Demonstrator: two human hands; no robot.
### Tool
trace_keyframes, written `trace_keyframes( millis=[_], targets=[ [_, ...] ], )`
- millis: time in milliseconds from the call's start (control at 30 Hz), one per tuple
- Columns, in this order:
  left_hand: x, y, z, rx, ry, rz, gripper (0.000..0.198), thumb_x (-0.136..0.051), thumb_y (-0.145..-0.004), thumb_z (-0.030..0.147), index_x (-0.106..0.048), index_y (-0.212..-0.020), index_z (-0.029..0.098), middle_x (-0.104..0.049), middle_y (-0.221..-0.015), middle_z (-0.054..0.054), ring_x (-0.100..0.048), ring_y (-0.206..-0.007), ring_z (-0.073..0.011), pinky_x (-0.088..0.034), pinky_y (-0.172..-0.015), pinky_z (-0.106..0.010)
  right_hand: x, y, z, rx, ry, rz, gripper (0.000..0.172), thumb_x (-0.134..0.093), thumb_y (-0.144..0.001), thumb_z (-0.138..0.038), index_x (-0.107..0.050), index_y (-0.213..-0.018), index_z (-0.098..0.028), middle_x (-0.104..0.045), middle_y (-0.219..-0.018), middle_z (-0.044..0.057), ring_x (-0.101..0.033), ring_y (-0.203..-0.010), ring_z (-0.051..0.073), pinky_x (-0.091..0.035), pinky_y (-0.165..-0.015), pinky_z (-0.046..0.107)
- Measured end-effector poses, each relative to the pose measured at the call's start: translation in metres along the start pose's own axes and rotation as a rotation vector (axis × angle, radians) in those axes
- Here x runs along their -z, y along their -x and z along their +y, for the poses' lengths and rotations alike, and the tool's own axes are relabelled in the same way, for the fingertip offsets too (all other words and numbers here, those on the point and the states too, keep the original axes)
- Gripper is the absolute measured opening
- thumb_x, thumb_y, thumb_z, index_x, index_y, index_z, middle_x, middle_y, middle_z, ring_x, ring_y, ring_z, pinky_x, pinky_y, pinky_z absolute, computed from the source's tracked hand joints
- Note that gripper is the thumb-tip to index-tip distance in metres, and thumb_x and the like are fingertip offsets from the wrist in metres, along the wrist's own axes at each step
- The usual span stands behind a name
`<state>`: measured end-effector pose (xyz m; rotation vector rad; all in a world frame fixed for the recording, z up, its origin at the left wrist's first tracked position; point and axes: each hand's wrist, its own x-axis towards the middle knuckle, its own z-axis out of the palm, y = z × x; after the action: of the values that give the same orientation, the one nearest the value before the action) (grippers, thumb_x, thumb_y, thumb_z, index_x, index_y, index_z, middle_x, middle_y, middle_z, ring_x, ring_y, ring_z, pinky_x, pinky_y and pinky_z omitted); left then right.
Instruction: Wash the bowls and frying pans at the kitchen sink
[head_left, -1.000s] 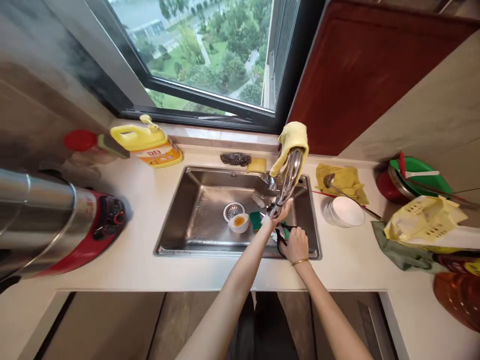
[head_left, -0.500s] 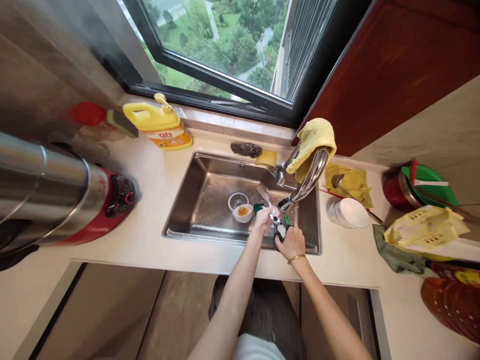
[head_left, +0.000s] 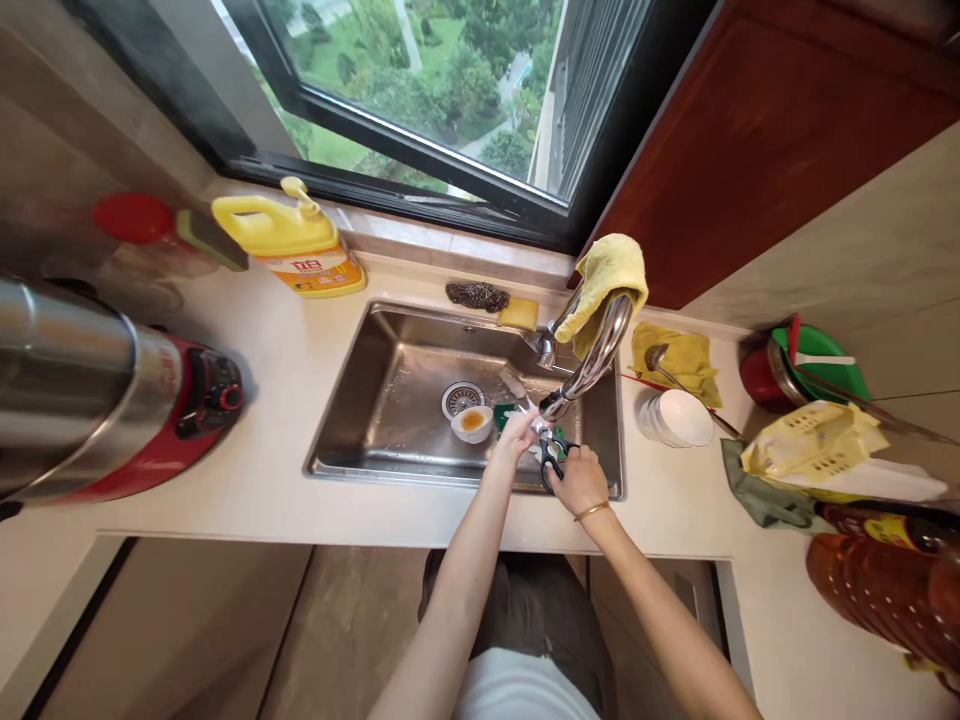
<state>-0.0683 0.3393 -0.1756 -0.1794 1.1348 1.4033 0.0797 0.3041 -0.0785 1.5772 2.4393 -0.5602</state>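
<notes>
Both my hands are over the right part of the steel sink [head_left: 352, 400], under the tap spout [head_left: 592, 365]. My right hand [head_left: 577, 480] grips the black handles of a pair of kitchen scissors [head_left: 549, 458]. My left hand [head_left: 514, 438] has its fingers closed on the scissors' blades near the spout's mouth. A yellow cloth [head_left: 609, 285] hangs over the top of the tap. In the sink sit a small white bowl [head_left: 472, 423] with orange residue and a green sponge [head_left: 504, 413].
A yellow detergent jug [head_left: 289, 240] stands at the back left, and a steel scourer [head_left: 476, 295] and yellow sponge [head_left: 519, 313] behind the sink. Stacked white bowls [head_left: 679, 418], a ladle on a yellow rag [head_left: 679, 355], a yellow basket [head_left: 814, 445] and a red-based cooker [head_left: 112, 400] are on the counter.
My left hand came down from the tap spout to the scissors' blades. The tap spout has swung slightly right. My view has shifted a little.
</notes>
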Motion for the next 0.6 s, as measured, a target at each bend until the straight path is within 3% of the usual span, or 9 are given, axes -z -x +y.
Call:
trace_keyframes(
  millis=[133,233,300,400,467,600],
  targets=[
    [0.004,-0.009,0.011,-0.121,0.094,0.167,0.004,-0.058,-0.08,0.019,-0.059,-0.077,0.016,-0.068,-0.083,-0.005,-0.065,-0.085,-0.014,-0.051,-0.078,-0.023,0.007,-0.001,0.013,-0.003,-0.213,-0.138,0.035,-0.059,-0.08,-0.044,-0.064,-0.09,-0.011,-0.065,-0.093,0.016,-0.061,-0.088,0.027,-0.043,-0.073,0.032],
    [0.013,-0.003,0.016,-0.164,0.158,0.266,0.015,-0.058,-0.085,0.032,-0.055,-0.08,0.018,-0.066,-0.088,-0.006,-0.065,-0.089,-0.0131,-0.051,-0.079,-0.023,0.001,-0.02,0.023,-0.008,-0.668,-0.336,0.036,-0.06,-0.077,-0.05,-0.061,-0.07,-0.016,-0.063,-0.07,0.008,-0.06,-0.068,0.02,-0.044,-0.063,0.028],
    [0.019,0.004,0.016,-0.102,0.197,0.212,0.023,-0.06,-0.084,0.039,-0.056,-0.079,0.017,-0.067,-0.087,-0.009,-0.066,-0.088,-0.0168,-0.053,-0.08,-0.028,-0.006,-0.04,0.026,-0.053,-1.085,-0.53,0.037,-0.055,-0.08,-0.051,-0.06,-0.068,-0.016,-0.062,-0.065,0.005,-0.058,-0.06,0.015,-0.045,-0.058,0.025],
    [0.028,0.013,0.016,-0.09,0.271,0.073,0.015,-0.061,-0.085,0.026,-0.062,-0.081,0.012,-0.069,-0.083,-0.01,-0.067,-0.084,-0.0168,-0.052,-0.083,-0.029,-0.011,-0.073,0.022,-0.174,-1.491,-0.733,0.041,-0.044,-0.088,-0.048,-0.059,-0.071,-0.015,-0.065,-0.066,0.007,-0.057,-0.056,0.013,-0.048,-0.056,0.024],
    [0.035,0.015,0.021,-0.171,0.3,0.09,0.008,-0.057,-0.086,0.014,-0.064,-0.084,0.012,-0.07,-0.08,-0.006,-0.067,-0.078,-0.0126,-0.052,-0.082,-0.024,-0.012,-0.093,0.01,-0.254,-1.544,-0.715,0.044,-0.036,-0.091,-0.048,-0.057,-0.07,-0.015,-0.064,-0.064,0.008,-0.056,-0.053,0.012,-0.048,-0.054,0.023],
    [0.058,0.015,0.039,-0.254,0.301,0.238,0.009,-0.056,-0.087,0.013,-0.064,-0.082,0.014,-0.069,-0.07,0.0,-0.065,-0.066,-0.0065,-0.05,-0.071,-0.015,-0.016,-0.118,-0.03,-0.229,-1.499,-0.394,0.041,-0.037,-0.09,-0.051,-0.054,-0.074,-0.018,-0.061,-0.063,0.003,-0.055,-0.052,0.011,-0.043,-0.049,0.021]
  ],
)
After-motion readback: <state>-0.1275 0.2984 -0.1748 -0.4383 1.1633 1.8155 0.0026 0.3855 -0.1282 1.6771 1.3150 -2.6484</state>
